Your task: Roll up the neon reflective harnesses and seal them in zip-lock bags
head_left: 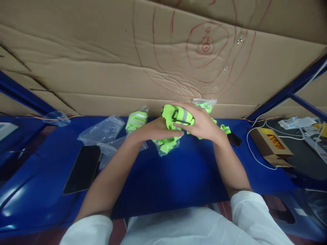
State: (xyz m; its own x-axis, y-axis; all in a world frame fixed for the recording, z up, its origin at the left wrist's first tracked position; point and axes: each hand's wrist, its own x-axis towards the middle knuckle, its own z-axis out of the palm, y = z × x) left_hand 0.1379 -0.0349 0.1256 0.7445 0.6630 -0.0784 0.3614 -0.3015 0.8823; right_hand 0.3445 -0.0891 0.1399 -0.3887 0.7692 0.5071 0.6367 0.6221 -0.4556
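Observation:
A folded neon yellow-green strap bundle (176,114) with grey reflective bands and black trim is held up between my two hands, over the blue table (178,183). My left hand (158,131) supports it from the left and below, fingers pointing right. Around its right side curves my right hand (200,119), thumb across the front. Just beneath them lies another neon bundle in clear plastic (167,145), partly covered by my left hand. A bagged bundle (137,120) rests left of my hands; another bag (205,103) with neon material stands behind my right hand.
Clear plastic bags (103,131) and a large black phone (83,169) lie at the left. A neon strap (225,129) and a dark phone (234,139) are beyond my right forearm. Farther right are a cardboard box (272,144) and white cables. Cardboard (102,78) walls the back.

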